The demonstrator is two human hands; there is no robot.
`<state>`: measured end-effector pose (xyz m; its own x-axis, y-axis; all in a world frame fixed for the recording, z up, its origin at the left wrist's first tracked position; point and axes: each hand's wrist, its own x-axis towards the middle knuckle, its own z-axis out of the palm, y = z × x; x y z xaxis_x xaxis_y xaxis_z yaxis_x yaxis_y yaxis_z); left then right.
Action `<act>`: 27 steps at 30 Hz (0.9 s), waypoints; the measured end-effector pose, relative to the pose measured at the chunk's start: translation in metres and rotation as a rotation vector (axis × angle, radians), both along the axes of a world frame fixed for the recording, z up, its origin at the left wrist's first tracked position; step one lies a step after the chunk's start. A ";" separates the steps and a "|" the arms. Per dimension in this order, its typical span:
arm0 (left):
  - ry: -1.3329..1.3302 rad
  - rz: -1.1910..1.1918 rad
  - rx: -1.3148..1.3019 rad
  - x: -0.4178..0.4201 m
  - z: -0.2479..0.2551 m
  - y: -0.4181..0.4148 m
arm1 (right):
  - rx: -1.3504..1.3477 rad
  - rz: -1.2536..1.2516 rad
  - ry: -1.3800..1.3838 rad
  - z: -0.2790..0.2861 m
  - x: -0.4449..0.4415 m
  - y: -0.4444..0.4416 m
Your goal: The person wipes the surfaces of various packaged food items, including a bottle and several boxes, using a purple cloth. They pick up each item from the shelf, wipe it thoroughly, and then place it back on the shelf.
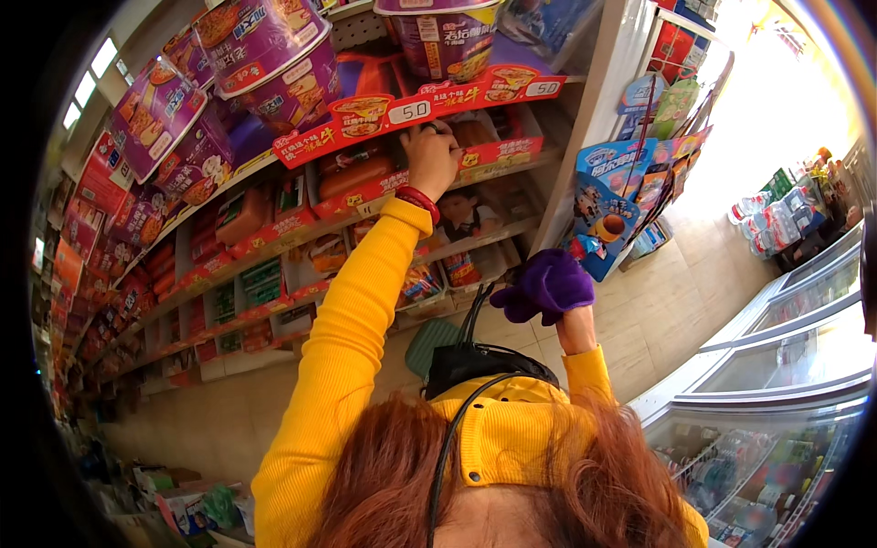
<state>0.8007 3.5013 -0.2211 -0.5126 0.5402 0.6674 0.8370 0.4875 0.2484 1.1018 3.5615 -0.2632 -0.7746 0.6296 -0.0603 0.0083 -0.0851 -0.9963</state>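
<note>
My left hand [430, 159], with a red bracelet at the wrist, reaches into a shelf compartment just below a red price strip [411, 109]. Its fingertips are partly hidden, so what it touches cannot be told. Packed sausages [357, 177] lie in a red-edged tray to its left, and more sausages [476, 130] lie to its right. My right hand is covered by purple cloth [553, 286], which looks like a glove or a rag, beside hanging blue snack packets [603, 212]. Purple instant noodle tubs [274, 61] stand on the shelf above my left hand.
A white shelf post [582, 123] rises right of the compartments. Glass-topped freezers [774, 363] line the right side. Wrapped bottle packs [777, 222] stand on the floor farther off. A black bag [479, 370] hangs before my body near a green stool-like object [430, 349]. Boxes [185, 510] lie at lower left.
</note>
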 end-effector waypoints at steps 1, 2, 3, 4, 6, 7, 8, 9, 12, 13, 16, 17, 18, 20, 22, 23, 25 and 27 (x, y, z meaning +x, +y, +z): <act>-0.004 -0.003 0.013 -0.001 0.000 0.000 | -0.007 0.009 0.045 -0.004 -0.002 0.000; -0.005 -0.015 0.016 0.000 0.001 0.001 | 0.020 -0.012 0.090 -0.013 -0.005 0.002; -0.006 -0.026 0.019 0.002 0.002 0.001 | 0.041 -0.024 0.103 -0.020 -0.007 0.004; -0.008 -0.038 0.022 0.003 0.004 0.002 | 0.065 -0.029 0.096 -0.026 -0.009 0.006; 0.010 -0.041 0.046 0.002 0.002 0.002 | 0.110 -0.024 0.061 -0.028 -0.015 0.006; 0.018 -0.043 0.059 0.002 0.001 0.003 | 0.132 -0.020 0.039 -0.028 -0.017 0.006; 0.027 -0.041 0.064 0.003 0.002 0.002 | 0.155 -0.012 0.021 -0.029 -0.020 0.006; 0.035 -0.039 0.070 0.003 0.002 0.002 | 0.183 -0.007 0.003 -0.031 -0.023 0.005; -0.079 -0.044 -0.145 0.000 0.015 0.000 | 0.283 -0.006 -0.065 -0.041 -0.026 0.005; -0.140 -0.053 -0.259 0.000 0.025 0.000 | 0.318 -0.012 -0.093 -0.045 -0.027 0.007; -0.629 -0.224 -0.262 -0.016 0.051 0.002 | 0.416 -0.028 -0.178 -0.051 -0.026 0.008; -0.428 -0.207 -0.263 -0.028 0.043 0.003 | 0.448 -0.020 -0.206 -0.053 -0.027 0.009; -0.249 -0.205 -0.188 -0.037 0.027 0.006 | 0.477 -0.011 -0.232 -0.055 -0.028 0.009; 0.106 -0.226 -0.031 -0.042 0.012 0.019 | 0.519 -0.021 -0.285 -0.057 -0.025 0.009; 0.040 -0.334 -0.171 -0.031 0.018 0.039 | 0.540 -0.048 -0.338 -0.062 -0.016 0.013; 0.055 -0.390 -0.203 -0.026 0.023 0.050 | 0.549 -0.062 -0.368 -0.066 -0.012 0.013; 0.008 -0.469 -0.291 -0.024 0.028 0.064 | 0.562 -0.083 -0.416 -0.069 -0.003 0.014; 0.095 -0.461 -0.295 -0.031 0.024 0.082 | 0.569 -0.119 -0.470 -0.071 0.008 0.018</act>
